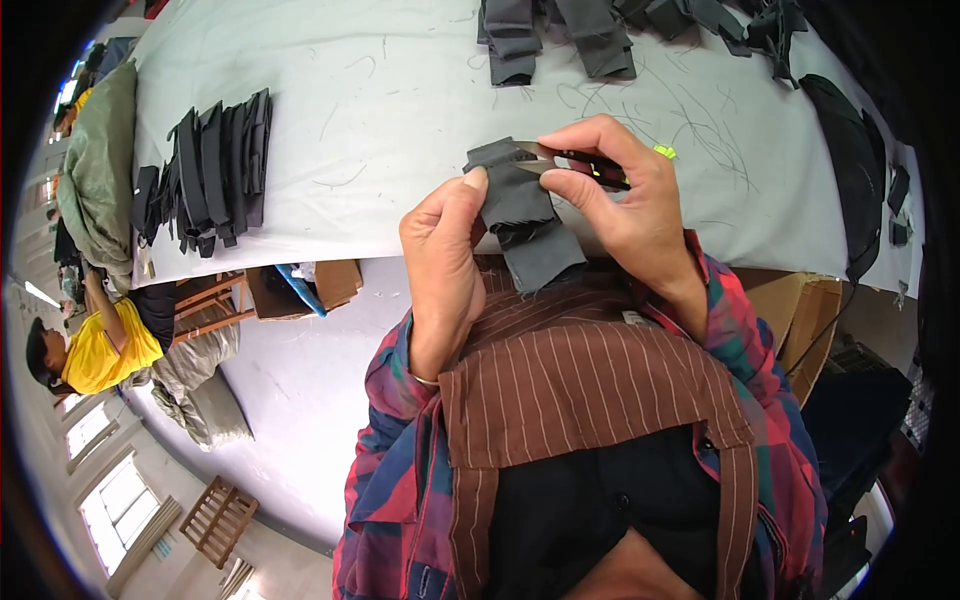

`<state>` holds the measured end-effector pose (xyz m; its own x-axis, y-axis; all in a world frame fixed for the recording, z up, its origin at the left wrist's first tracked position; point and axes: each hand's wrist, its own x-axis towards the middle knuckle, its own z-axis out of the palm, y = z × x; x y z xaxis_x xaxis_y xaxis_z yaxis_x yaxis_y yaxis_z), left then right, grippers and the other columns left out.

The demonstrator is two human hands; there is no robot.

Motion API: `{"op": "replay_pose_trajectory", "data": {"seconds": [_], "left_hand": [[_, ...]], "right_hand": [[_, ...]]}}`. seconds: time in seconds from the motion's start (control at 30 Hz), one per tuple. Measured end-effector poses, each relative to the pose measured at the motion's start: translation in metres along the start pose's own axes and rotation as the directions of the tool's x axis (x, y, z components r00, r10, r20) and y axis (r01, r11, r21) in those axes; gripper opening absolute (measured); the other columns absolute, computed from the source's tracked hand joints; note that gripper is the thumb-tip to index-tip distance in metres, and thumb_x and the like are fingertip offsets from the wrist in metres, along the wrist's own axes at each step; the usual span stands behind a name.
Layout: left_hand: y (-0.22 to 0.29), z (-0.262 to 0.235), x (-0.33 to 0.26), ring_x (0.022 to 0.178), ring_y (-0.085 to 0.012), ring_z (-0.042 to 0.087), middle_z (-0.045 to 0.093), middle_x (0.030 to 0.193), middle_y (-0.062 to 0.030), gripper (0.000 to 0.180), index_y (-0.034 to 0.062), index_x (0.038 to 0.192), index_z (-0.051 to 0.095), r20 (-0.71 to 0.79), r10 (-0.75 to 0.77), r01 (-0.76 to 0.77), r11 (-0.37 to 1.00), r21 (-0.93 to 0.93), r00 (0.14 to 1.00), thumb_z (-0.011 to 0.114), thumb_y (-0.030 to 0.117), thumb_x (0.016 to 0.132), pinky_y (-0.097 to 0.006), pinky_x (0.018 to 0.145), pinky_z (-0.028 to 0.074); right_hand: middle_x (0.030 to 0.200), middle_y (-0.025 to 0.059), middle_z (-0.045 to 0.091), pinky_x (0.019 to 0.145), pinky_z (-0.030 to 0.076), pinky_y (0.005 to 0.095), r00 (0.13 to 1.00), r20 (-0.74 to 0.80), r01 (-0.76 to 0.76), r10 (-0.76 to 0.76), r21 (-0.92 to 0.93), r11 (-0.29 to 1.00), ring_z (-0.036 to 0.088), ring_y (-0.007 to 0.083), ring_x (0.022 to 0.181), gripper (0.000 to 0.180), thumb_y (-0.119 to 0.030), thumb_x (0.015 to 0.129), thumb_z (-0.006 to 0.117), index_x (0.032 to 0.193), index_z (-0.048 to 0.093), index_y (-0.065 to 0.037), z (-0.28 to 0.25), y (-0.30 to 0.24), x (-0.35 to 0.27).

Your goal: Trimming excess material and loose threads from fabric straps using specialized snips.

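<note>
My left hand (446, 252) pinches a dark grey fabric piece (520, 205) near its upper left, thumb on top. The piece hangs in folded sections over the table's near edge, with a frayed edge across its middle. Thread snips (595, 165) with dark handles and bright yellow-green bits are gripped in my right hand (630, 195), between thumb and fingers. Their metal blades stand apart and point left, at the top section of the fabric. Whether a thread lies between the blades is too small to tell.
On the white-covered table (350, 130), a row of dark fabric strips (220, 170) lies left. More folded grey pieces (595, 35) sit at the far side, near loose threads (690, 130). A black bag-like item (850, 170) is at right. A person in yellow (110, 345) works at far left.
</note>
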<state>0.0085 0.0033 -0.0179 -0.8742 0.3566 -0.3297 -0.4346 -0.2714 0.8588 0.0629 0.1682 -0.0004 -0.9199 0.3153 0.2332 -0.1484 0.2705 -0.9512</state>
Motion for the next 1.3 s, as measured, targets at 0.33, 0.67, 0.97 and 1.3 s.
{"op": "replay_pose_trajectory", "data": {"seconds": [0.33, 0.67, 0.97, 1.3], "left_hand": [[0.01, 0.015, -0.006, 0.074, -0.0062, 0.055, 0.064, 0.084, -0.0017, 0.02, -0.0004, 0.098, 0.068, -0.007, 0.007, -0.007, 0.999, -0.037, 1.0, 0.06, 0.016, 0.091, -0.021, 0.066, 0.044], [0.015, 0.016, -0.009, 0.071, -0.004, 0.049, 0.061, 0.08, 0.0021, 0.016, 0.0035, 0.092, 0.066, 0.02, -0.076, 0.077, 0.995, -0.064, 0.997, 0.06, 0.018, 0.091, -0.019, 0.066, 0.037], [0.016, 0.014, -0.01, 0.068, -0.0031, 0.044, 0.054, 0.079, 0.0031, 0.017, 0.0068, 0.091, 0.057, 0.134, -0.053, 0.05, 0.998, 0.024, 0.99, 0.056, 0.024, 0.094, -0.019, 0.062, 0.037], [0.009, 0.014, -0.01, 0.075, -0.0117, 0.058, 0.061, 0.088, -0.0054, 0.022, 0.0034, 0.093, 0.058, 0.093, -0.021, 0.026, 0.998, -0.053, 0.995, 0.054, 0.025, 0.094, -0.027, 0.071, 0.048]], "right_hand": [[0.086, 0.003, 0.063, 0.066, 0.045, 0.0211, 0.988, 0.11, 0.127, -0.108, -0.185, 0.975, 0.057, 0.0089, 0.075, 0.021, -0.004, 0.078, 0.071, 0.097, 0.064, -0.003, -0.003, -0.002, -0.005], [0.08, 0.0046, 0.066, 0.066, 0.047, 0.0212, 0.991, 0.134, -0.006, -0.013, 0.144, 0.99, 0.06, 0.0085, 0.073, 0.017, -0.006, 0.079, 0.071, 0.094, 0.064, -0.001, -0.001, -0.005, -0.008], [0.087, 0.0036, 0.067, 0.072, 0.049, 0.0214, 0.983, 0.185, -0.023, -0.018, 0.215, 0.976, 0.061, 0.0086, 0.08, 0.017, -0.001, 0.08, 0.068, 0.097, 0.066, 0.0, -0.005, -0.008, -0.01], [0.087, 0.0023, 0.066, 0.072, 0.048, 0.02, 0.991, 0.131, 0.001, -0.027, 0.194, 0.981, 0.059, 0.0064, 0.079, 0.019, -0.005, 0.081, 0.068, 0.1, 0.066, -0.003, -0.006, -0.011, -0.016]]}}
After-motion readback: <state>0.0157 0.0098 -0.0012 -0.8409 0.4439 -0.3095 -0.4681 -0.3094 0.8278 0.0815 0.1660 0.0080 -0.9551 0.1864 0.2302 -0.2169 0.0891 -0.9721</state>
